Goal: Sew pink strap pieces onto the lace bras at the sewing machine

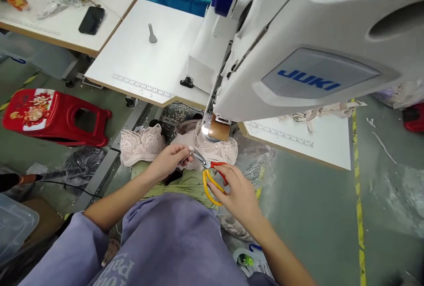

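My right hand (240,193) grips a pair of scissors (206,165) by its yellow and red handles. The blades point left and up toward my left hand (168,161), whose thumb and fingers are pinched together. A small pale piece of material (191,149) shows at those fingertips, beside the blade tips; its exact kind is too small to tell. Beneath the hands, over my lap, lie beige lace bras, one cup pair (142,144) on the left and another (225,150) under the sewing machine's arm end (217,129). Green cloth (188,184) covers my lap.
The big white sewing machine (308,69) fills the upper right. Its white table (145,61) bears a ruler strip and a grey peg (152,33). Beige straps (321,113) lie on the right table part. A red stool (59,114) stands left; a phone (92,20) rests on the neighbouring table.
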Tool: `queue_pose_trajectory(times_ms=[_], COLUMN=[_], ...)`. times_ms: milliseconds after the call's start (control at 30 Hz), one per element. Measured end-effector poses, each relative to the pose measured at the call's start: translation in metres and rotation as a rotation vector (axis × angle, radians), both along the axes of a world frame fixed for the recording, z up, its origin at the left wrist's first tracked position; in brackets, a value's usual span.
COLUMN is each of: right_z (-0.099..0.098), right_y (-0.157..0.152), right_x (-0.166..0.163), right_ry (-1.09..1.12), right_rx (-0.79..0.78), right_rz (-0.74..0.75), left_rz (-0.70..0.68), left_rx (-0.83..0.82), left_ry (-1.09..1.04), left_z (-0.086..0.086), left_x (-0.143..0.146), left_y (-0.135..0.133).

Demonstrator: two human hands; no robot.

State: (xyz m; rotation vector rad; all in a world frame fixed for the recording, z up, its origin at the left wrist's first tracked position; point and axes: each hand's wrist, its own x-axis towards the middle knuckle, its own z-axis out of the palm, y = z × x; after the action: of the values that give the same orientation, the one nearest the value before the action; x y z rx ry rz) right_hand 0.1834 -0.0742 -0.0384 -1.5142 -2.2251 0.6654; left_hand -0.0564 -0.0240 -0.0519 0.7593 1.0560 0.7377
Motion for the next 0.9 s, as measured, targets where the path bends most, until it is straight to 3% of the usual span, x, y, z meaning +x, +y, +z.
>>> queue_pose_trajectory(times_ms=[233, 400, 533, 900], right_z=[-0.005, -0.001, 0.001, -0.006], right_y=[0.006, -0.004, -0.009, 0.009], right_x=[0.004, 0.011, 0.006, -0.018], right_ry=[0.107, 0.201, 0.269, 0.286], right_rx=[-0.115, -0.201, -0.218, -0.304], right_rz=[0.063, -0.068, -0.062, -0.074], left_rz=[-0.016, -0.001, 0.025, 0.01], left_rx=[-0.009, -0.078, -0.107, 0.137], left_ry=[0.06, -0.027, -0.065, 0.205], left_z=[0.004, 0.006, 0.005, -0.006], left_x=[-0.003, -0.006, -0.007, -0.009], left_y=[0.003, 0.005, 0.003, -0.003])
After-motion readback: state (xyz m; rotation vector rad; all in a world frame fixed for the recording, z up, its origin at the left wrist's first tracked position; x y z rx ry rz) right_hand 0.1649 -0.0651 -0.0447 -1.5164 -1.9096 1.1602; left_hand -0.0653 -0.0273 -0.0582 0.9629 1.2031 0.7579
